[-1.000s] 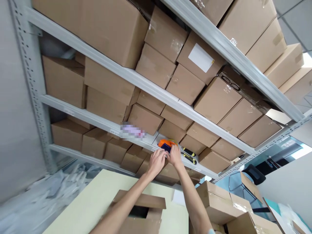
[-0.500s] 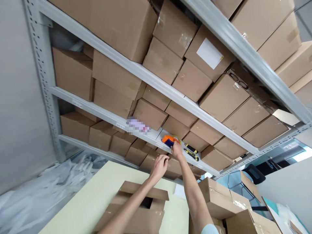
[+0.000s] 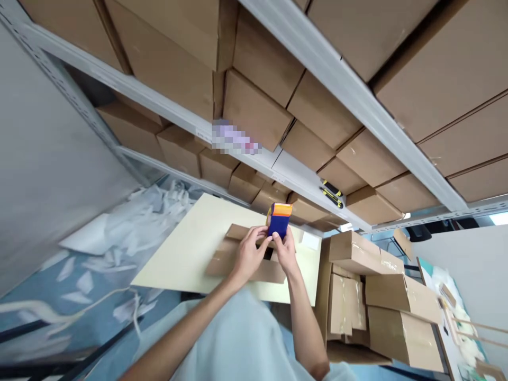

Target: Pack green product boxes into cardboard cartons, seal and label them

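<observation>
Both hands are around an orange and dark blue tape dispenser (image 3: 279,221) with a yellow edge at its left, held up above the table. My left hand (image 3: 251,250) has its fingers closed at the dispenser's lower left side. My right hand (image 3: 286,248) grips it from the lower right, thumb on the blue face. Below them an open cardboard box (image 3: 226,260) lies on the pale yellow tabletop (image 3: 174,248), partly hidden by my hands and forearms. Two black and yellow utility knives (image 3: 332,192) lie on the shelf beyond.
A metal rack (image 3: 301,185) full of cardboard boxes stands in front. At the right, a large carton (image 3: 323,296) holds several smaller boxes (image 3: 405,338). White plastic sheeting (image 3: 146,233) and scraps cover the floor at left. A white paper (image 3: 310,241) lies on the table's right part.
The tape dispenser has come off the shelf in my right hand and is now above the table. My left hand has joined on it. The view has tilted down.
</observation>
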`<state>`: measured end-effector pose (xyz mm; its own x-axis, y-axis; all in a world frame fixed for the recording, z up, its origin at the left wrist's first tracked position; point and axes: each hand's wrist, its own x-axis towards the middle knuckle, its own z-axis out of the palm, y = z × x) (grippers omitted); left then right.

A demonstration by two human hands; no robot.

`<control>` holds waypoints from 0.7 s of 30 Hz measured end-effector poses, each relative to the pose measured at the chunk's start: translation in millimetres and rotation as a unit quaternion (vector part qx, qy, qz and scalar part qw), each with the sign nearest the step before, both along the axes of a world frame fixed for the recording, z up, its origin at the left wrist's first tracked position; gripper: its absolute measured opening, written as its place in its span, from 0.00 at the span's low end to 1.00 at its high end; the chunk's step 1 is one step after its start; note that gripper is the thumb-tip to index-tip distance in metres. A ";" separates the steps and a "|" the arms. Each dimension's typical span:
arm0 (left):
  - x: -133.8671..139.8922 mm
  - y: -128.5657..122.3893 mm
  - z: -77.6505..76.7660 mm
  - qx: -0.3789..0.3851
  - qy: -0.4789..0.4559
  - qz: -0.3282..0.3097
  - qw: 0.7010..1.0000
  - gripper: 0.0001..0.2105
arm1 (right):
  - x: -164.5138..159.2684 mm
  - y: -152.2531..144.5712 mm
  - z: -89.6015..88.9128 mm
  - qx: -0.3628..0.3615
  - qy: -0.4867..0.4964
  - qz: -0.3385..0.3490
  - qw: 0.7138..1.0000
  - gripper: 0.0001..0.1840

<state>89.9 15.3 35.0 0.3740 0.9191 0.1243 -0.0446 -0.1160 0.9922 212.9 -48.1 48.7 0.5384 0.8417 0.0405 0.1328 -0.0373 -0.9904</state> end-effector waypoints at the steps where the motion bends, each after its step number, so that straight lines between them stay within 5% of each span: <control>1: -5.5 -4.0 0.4 -0.007 -0.001 -0.004 1.000 0.12 | -5.4 -5.2 3.0 -0.007 0.010 0.002 1.000 0.30; 13: -61.9 -27.9 10.2 -0.050 0.023 -0.083 0.995 0.18 | -29.1 -41.6 8.4 -0.095 -0.041 0.077 0.992 0.34; 18: -98.0 -6.0 39.4 0.004 0.046 -0.018 0.999 0.22 | -49.2 -58.8 19.9 -0.096 -0.080 0.114 0.986 0.32; 21: -115.3 11.7 60.0 0.073 0.065 -0.037 0.995 0.20 | -56.5 -67.5 30.0 -0.117 -0.129 0.139 0.975 0.29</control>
